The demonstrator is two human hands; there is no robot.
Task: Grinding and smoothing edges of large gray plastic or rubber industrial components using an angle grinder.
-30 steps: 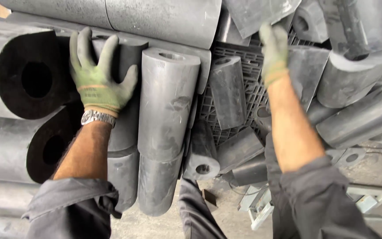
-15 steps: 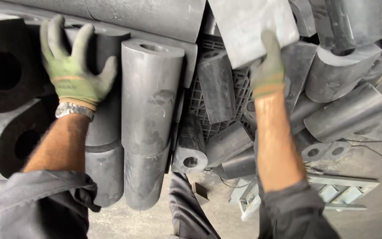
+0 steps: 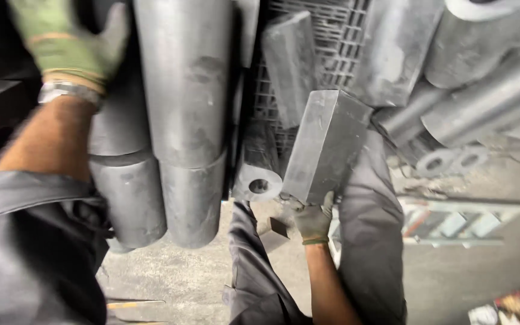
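My right hand [image 3: 313,218], in a green work glove, grips the lower end of a grey rectangular block [image 3: 324,144] and holds it upright in front of my legs. My left hand [image 3: 67,43], also gloved and with a wristwatch below it, rests flat on a stack of dark grey cylinders [image 3: 185,90] at the upper left. Its fingers are spread over the cylinder surface. The fingertips are cut off by the top edge of the view.
More grey cylinders and hollow tubes [image 3: 489,96] lie heaped at the upper right on a plastic grid pallet [image 3: 332,54]. A small hollow tube [image 3: 259,183] stands by the block. A metal frame [image 3: 452,219] lies on the concrete floor at the right.
My right hand has pulled the grey block down from the pile toward my body and now holds it from its lower end. The view has moved closer to the stack.
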